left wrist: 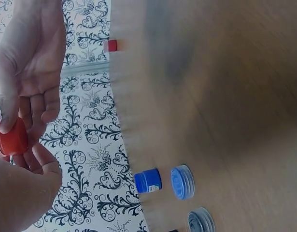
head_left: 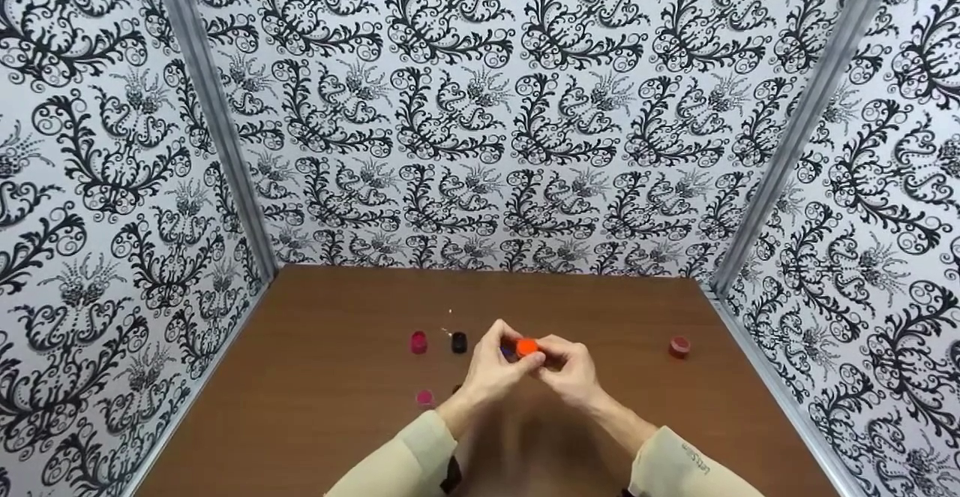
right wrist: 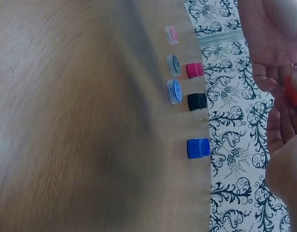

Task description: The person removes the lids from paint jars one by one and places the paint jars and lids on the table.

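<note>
Both hands meet over the table and grip one small orange paint pot (head_left: 527, 347). My left hand (head_left: 491, 369) holds it from the left, thumb across its near side. From the other side, the fingers of my right hand (head_left: 574, 371) pinch it. In the left wrist view the orange pot (left wrist: 13, 137) is partly covered by fingers. A blue pot (right wrist: 198, 148) stands behind the hands, mostly hidden in the head view. Nearer lies a round blue lid (right wrist: 174, 92) with a clear ridged rim.
Left of the hands stand a black pot (head_left: 459, 342) and a pink pot (head_left: 418, 342). A pink lid (head_left: 424, 398) and a dark lid (right wrist: 173, 65) lie nearer. A red pot (head_left: 679, 347) stands far right. Patterned walls (head_left: 480, 106) enclose the brown table (head_left: 300, 407).
</note>
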The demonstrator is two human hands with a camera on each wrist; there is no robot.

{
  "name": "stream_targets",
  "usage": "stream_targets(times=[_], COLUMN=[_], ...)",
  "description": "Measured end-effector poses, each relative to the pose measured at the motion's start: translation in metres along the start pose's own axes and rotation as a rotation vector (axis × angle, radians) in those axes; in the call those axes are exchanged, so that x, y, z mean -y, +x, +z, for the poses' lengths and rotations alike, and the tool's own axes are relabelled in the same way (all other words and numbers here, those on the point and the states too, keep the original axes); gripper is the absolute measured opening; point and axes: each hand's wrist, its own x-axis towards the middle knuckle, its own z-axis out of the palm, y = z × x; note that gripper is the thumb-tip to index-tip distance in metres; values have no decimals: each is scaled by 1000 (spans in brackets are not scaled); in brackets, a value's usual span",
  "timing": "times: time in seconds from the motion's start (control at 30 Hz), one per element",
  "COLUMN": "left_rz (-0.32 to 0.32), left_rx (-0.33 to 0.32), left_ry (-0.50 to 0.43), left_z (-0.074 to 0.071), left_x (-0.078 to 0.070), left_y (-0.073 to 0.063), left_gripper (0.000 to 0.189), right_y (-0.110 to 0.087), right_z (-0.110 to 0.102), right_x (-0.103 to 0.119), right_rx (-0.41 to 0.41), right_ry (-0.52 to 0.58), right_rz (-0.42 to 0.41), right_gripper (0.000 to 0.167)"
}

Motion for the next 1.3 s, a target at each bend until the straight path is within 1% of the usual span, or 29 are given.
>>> stream_targets(times=[0.2, 0.3, 0.4, 0.47, 0.53, 0.67, 0.8, 0.97, 1.07, 1.17, 1.3], left_rz=[-59, -79, -79, -68, -42, 11, 50, 95, 104, 91, 58], left_rx=[-98, -114, -94, -59, -15, 68, 108, 126, 115, 95, 64], left_ry=[33, 34, 0, -35, -69, -126, -110, -47, -28, -14, -16], left_z=[3, 3, 1, 0, -2, -7, -11, -15, -15, -13, -10], left_x=[-2, -2, -2, -2, 0, 3, 4, 4, 3, 1, 0], left_y=[1, 2, 3, 4, 5, 7, 9, 9, 9, 8, 5], left_gripper=[44, 46, 52, 55, 56, 47, 42, 38, 33, 28, 28], right_y=[2, 3, 3, 4, 4, 5, 5, 5, 5, 5, 3], right_z=[1, 1, 0, -1, -2, -4, -4, -3, -2, -2, 0], right_x=[0, 0, 0, 0, 0, 2, 5, 7, 7, 5, 2], right_rx=[-2, -2, -3, -2, 0, 3, 1, -1, 1, 3, -2], right_ry=[5, -3, -20, -26, -15, 2, 3, -6, -1, 15, 23], right_rz=[44, 50, 40, 28, 24, 50, 87, 76, 68, 70, 80], right_gripper=[28, 29, 28, 25, 23, 23, 25, 24, 25, 27, 29])
